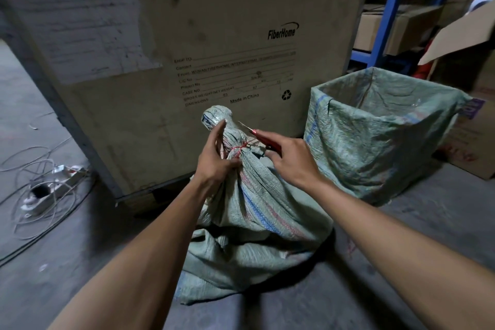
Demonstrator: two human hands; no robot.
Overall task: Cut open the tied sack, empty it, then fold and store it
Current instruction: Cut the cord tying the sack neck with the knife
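Holding tied sack (249, 211) at frame centre, on floor: left hand (218, 159) clenched round neck just under red tie (238, 148), right hand (290, 159) grasping red scissors (261, 136). Risks imo: blade nicks left fingers (233, 165) touching tie, or snips weave instead of tie.

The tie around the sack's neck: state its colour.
Red tie, seen clearest in the head view.
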